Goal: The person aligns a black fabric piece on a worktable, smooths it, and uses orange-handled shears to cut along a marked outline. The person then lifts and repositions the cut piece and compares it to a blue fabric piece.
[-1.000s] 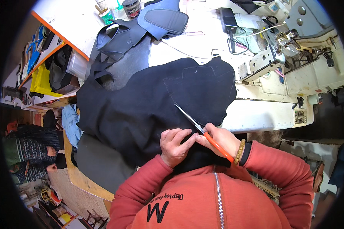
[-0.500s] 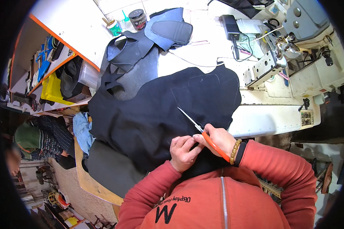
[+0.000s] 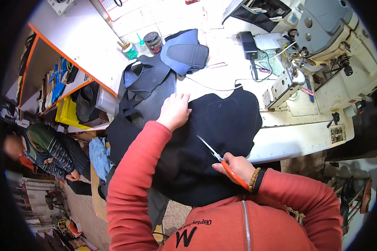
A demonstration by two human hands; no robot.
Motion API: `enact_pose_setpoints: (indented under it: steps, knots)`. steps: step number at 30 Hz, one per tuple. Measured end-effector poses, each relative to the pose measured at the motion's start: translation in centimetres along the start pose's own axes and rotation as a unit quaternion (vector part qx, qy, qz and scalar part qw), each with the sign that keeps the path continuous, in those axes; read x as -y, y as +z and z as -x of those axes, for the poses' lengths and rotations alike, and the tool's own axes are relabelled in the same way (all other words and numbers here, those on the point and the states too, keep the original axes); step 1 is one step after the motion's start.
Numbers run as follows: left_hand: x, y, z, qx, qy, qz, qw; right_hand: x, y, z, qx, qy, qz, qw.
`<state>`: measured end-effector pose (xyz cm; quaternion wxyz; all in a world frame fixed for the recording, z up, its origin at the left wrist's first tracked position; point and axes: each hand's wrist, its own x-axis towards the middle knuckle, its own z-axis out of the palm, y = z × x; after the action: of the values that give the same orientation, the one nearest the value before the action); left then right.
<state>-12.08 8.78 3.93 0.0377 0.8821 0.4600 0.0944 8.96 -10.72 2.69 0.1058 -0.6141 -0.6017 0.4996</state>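
Observation:
A large piece of black fabric (image 3: 228, 115) lies over the table and hangs toward my body, with thin pale outline marks on its right part. My left hand (image 3: 176, 112) reaches out to the fabric's far edge, fingers bent over it; their tips are partly hidden. In my right hand (image 3: 237, 167) is a pair of scissors (image 3: 232, 172) with orange handles. Their blades look closed together, lie over the fabric and point to the far left. Past my left hand are cut dark fabric pieces (image 3: 155, 71) and a blue-grey padded piece (image 3: 184, 52).
On the right stands a sewing machine (image 3: 329, 37). A black adapter (image 3: 248, 45) with a cord lies at the back, and a dark jar (image 3: 153, 42) stands near small bottles. Orange-edged shelves (image 3: 71, 58) rise on the left, where another person (image 3: 56, 152) is beyond the table.
My left hand has left the scissors and moved away from me to the fabric's far edge. My right hand still holds the scissors. The view has shifted, and the other person looks more upright.

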Motion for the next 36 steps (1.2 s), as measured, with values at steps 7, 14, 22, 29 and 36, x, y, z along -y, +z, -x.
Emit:
enact_pose_setpoints:
  steps: [7,14,22,29,36]
  knots:
    - [1.1,-0.3,-4.7,0.289,-0.071,-0.01,0.955,0.2,-0.2,0.2,-0.001,-0.005,0.015,1.0]
    - [4.4,-1.6,-4.0,0.299,-0.113,0.367,0.874,-0.4,-0.2,0.4,-0.01,-0.029,-0.008,1.0]
    - [4.8,-1.9,-2.2,0.299,-0.209,0.607,0.706,0.2,-0.3,1.6,-0.023,-0.042,0.021,0.999]
    - [4.6,-2.5,-1.2,0.245,-0.231,0.691,0.64,2.0,-0.1,1.2,-0.072,-0.095,0.033,0.992]
    - [4.0,-3.1,-0.8,0.22,-0.193,0.713,0.637,2.7,0.1,0.9,-0.085,-0.1,0.017,0.991]
